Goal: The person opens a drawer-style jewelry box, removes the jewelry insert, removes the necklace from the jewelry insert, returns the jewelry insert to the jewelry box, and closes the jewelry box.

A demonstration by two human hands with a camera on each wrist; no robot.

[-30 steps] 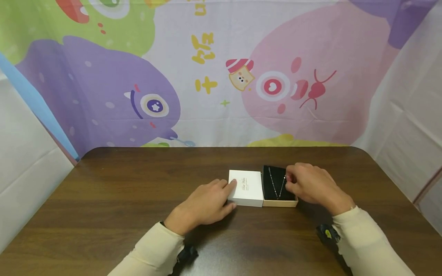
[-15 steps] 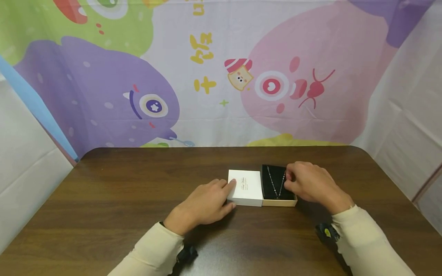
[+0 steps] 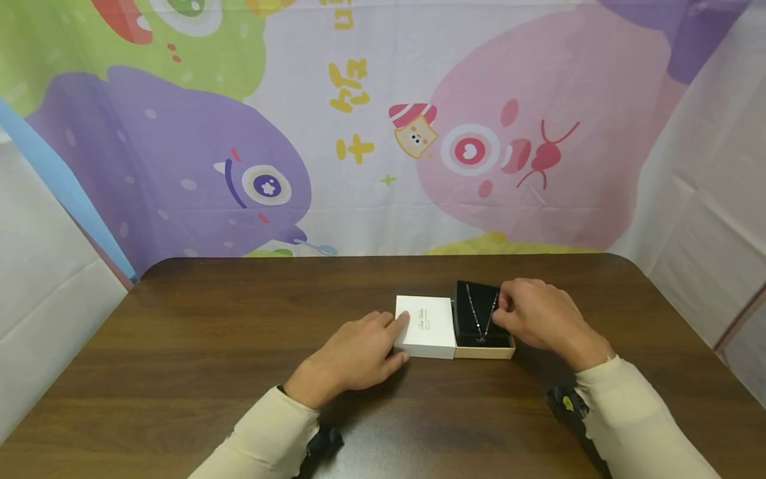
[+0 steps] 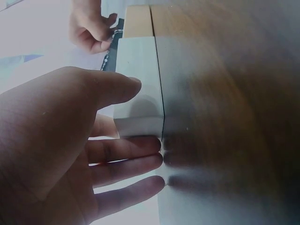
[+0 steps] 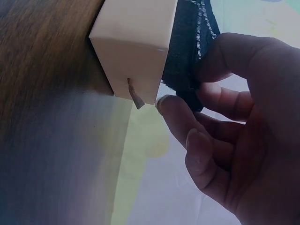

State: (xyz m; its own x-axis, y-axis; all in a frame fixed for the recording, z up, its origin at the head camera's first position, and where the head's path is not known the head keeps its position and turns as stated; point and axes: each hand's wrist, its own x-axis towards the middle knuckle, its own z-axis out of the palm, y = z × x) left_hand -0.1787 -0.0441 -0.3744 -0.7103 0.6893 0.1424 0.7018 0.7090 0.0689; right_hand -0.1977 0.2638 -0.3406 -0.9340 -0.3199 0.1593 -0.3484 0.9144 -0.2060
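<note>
A white box cover [image 3: 433, 339] with small printed text lies on the table. Its cream inner drawer [image 3: 485, 353] is slid out to the right. In the drawer, a black jewellery pad [image 3: 463, 332] carries a fine silver necklace [image 3: 478, 326] laid in a V. My left hand [image 3: 353, 356] rests against the cover's left end, index finger on top and thumb by the front corner, fingers fairly straight. My right hand [image 3: 538, 316] pinches the pad's right edge between thumb and fingers. The right wrist view shows the pad [image 5: 183, 51] raised above the drawer's rim.
A small ribbon tab [image 5: 135, 96] hangs from the drawer's end face. The brown wooden table [image 3: 209, 346] runs back to a cartoon-printed cloth [image 3: 371, 219]. White cloth panels [image 3: 706, 199] stand at both sides.
The black pad's far edge has risen and tilted up out of the drawer, with my right hand pinching its side. The left hand and box cover have stayed in place.
</note>
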